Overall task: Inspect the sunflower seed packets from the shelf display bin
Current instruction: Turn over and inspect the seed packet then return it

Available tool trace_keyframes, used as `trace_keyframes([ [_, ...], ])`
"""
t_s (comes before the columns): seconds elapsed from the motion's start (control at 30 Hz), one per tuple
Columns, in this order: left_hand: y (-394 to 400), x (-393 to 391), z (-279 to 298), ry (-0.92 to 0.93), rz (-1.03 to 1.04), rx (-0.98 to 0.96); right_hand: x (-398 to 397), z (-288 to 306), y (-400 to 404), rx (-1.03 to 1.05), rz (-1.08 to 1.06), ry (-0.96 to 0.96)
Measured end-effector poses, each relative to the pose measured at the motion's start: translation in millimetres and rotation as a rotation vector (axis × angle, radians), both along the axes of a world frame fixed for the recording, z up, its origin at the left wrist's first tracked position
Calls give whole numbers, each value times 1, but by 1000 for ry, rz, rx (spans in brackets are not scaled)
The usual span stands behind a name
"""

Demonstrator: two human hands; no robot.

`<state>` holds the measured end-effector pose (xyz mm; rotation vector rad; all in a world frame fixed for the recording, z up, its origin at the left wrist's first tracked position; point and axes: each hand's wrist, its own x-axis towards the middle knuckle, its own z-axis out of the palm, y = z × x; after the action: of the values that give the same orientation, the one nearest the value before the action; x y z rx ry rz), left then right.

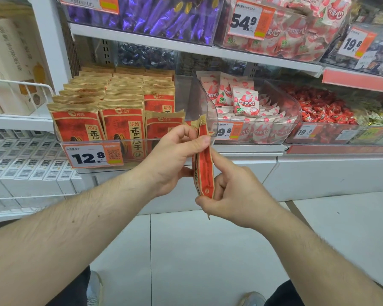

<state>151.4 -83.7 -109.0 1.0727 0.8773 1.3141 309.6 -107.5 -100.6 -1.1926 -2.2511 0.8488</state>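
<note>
A red and tan sunflower seed packet (204,166) stands upright and edge-on between my two hands, in front of the shelf. My left hand (175,157) pinches its upper part with thumb and fingers. My right hand (232,193) grips its lower end from the right. Behind them a clear plastic display bin (93,143) holds several rows of matching seed packets (119,120), standing upright. A price tag reading 12.8 (91,156) is fixed to the bin's front.
To the right sit clear bins of pink-and-white snack packs (248,107) and red wrapped candies (323,111). The upper shelf holds purple wrapped sweets (164,16). A white wire rack with boxes (16,89) stands at the left. White floor tiles lie below.
</note>
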Motion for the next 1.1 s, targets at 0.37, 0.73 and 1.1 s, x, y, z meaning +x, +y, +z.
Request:
trace_keyframes([
  [0.37,-4,5,-10,142,-91,75,5,2,13,51,-253,380],
  [0.73,-8,6,0,55,-150,23,7,7,13,-51,-243,430],
  [1.1,-6,6,-1,-14,-128,-11,10,8,14,-96,-151,436],
])
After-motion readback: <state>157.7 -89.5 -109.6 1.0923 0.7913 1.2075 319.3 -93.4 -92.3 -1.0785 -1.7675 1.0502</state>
